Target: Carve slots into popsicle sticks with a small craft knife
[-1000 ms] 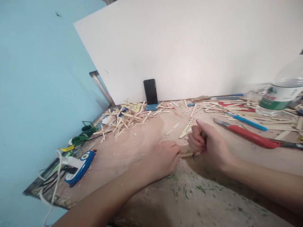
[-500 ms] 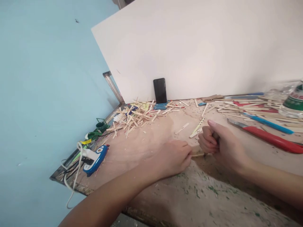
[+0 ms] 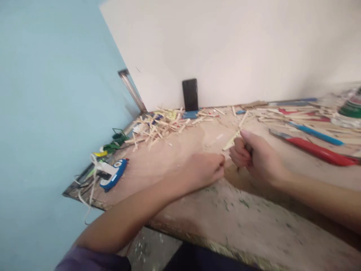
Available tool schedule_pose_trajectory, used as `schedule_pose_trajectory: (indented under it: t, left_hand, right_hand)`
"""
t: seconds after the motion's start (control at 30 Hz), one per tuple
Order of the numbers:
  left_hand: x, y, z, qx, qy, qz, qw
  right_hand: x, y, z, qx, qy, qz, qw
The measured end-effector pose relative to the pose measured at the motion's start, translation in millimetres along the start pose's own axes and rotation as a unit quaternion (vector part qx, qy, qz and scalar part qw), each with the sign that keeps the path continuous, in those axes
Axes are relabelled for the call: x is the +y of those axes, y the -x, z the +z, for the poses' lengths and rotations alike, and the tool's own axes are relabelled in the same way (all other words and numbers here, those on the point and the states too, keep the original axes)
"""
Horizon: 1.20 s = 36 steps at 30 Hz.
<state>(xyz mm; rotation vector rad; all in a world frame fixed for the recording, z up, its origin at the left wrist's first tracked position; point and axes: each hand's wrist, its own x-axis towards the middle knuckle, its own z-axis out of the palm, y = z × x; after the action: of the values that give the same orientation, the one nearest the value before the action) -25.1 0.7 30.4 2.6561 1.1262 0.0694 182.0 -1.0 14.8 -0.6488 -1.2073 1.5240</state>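
My left hand (image 3: pixel 205 170) rests on the wooden tabletop (image 3: pixel 186 222), its fingers closed in a pinch. A thin wooden stick ran from these fingers toward the other hand a moment ago; now blur and the fingers mostly hide it. Close on the right, my right hand (image 3: pixel 254 156) makes a fist with the thumb on top. A small dark tip shows under that fist, but whatever the fist grips is hidden. Just beyond the right hand lies a pale marked stick (image 3: pixel 229 143). To its right are a red-handled tool (image 3: pixel 321 151) and a blue pen-like tool (image 3: pixel 320 134).
A heap of wooden sticks (image 3: pixel 158 130) lies at the back left, near a phone (image 3: pixel 190 95) leaning on a white board (image 3: pixel 225 49). More sticks (image 3: pixel 282 120) and a bottle (image 3: pixel 351 113) are at right. A blue-and-white device (image 3: pixel 114 176) with cables sits by the left edge.
The view has tilted down, so everything sits higher and more of the front table edge shows. My right hand appears slightly closer to the left one. The stick between them is harder to see.
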Motion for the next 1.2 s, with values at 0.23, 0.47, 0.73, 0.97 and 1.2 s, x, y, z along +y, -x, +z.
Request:
schedule_pose_trajectory:
  t: [0.23, 0.47, 0.73, 0.97, 1.2]
  left_hand:
    - [-14.6, 2.7, -9.2, 0.142, 0.047, -0.064, 0.987]
    - [-16.9, 12.5, -33.0, 0.268, 0.087, -0.058, 0.958]
    - [-13.5, 15.9, -36.2, 0.276, 0.044, -0.038, 0.959]
    - [-9.5, 14.8, -17.9, 0.205, -0.013, 0.092, 0.974]
    - [-7.8, 9.0, 12.8, 0.121, 0.008, 0.166, 0.979]
  right_hand:
    - [-6.2, -0.2, 7.1, 0.024, 0.008, 0.025, 0.999]
    - [-26.9, -5.4, 12.0, 0.029, -0.003, 0.018, 0.999]
    - [-53.1, -11.4, 12.0, 0.082, -0.012, 0.016, 0.996]
    - [-57.5, -12.7, 11.8, 0.085, 0.004, -0.022, 0.996]
    - [-49.1, -8.6, 11.3, 0.062, -0.002, -0.027, 0.998]
